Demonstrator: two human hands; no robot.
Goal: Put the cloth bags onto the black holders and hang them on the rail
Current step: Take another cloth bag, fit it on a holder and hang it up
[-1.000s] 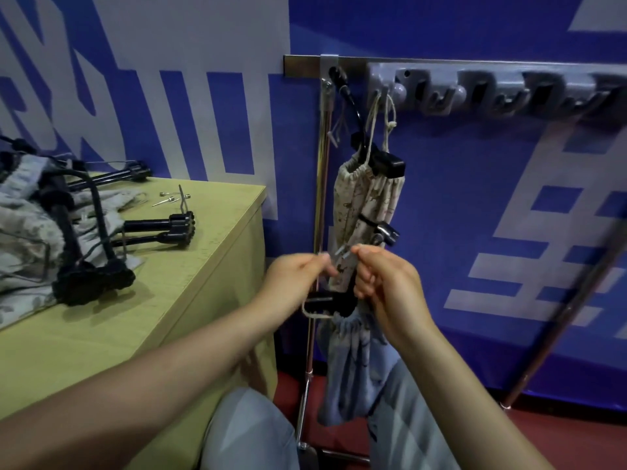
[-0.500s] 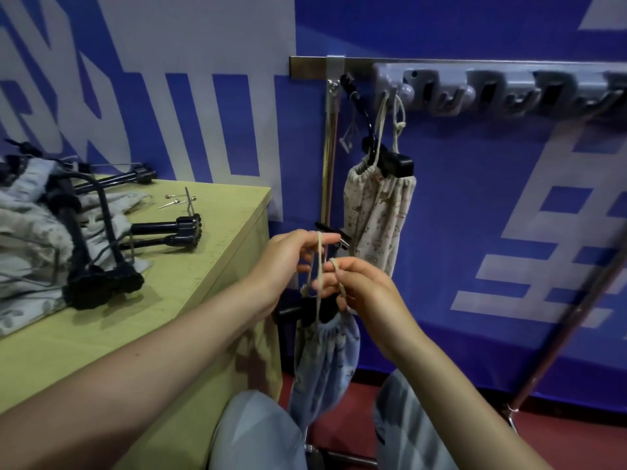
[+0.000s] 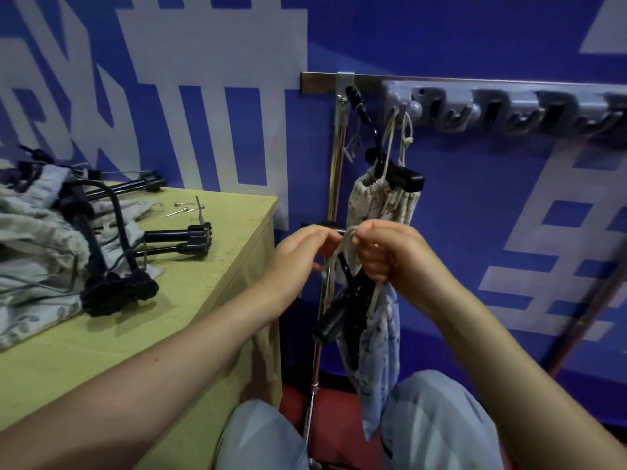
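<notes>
Head-camera view, looking down at two bare forearms over knees in pale trousers. Left hand [image 3: 305, 252] with fingers curled, pinching the pale drawstring [image 3: 346, 239] of a blue patterned cloth bag [image 3: 383, 351]. Right hand [image 3: 390, 252] just beside it, fingers also curled round the same cord, the two hands almost touching at centre frame. Below them, hanging from the cord, a black holder [image 3: 342, 307] tilted, with the blue bag drooping down between the knees.

Far and above: a metal rail [image 3: 325, 83] on the wall, carrying a grey row of hooks [image 3: 509, 110]. Already hung there, a cream patterned bag [image 3: 380, 205] on its own black holder [image 3: 400, 176], cord looped over a hook.

Left: a yellow-green table [image 3: 210, 266] bearing more cloth bags [image 3: 30, 245] in a heap, spare black holders [image 3: 183, 237] and a few small metal pins [image 3: 185, 210].

Risks, as judgement: cord slipping from the pinch, dropping bag and holder to the floor; holder's tilt letting the bag slide off; cord tangling with the cream bag's strings, which hang very near.

Writing: large white characters on the blue backdrop, cropped and not readable. No brand or label legible.
</notes>
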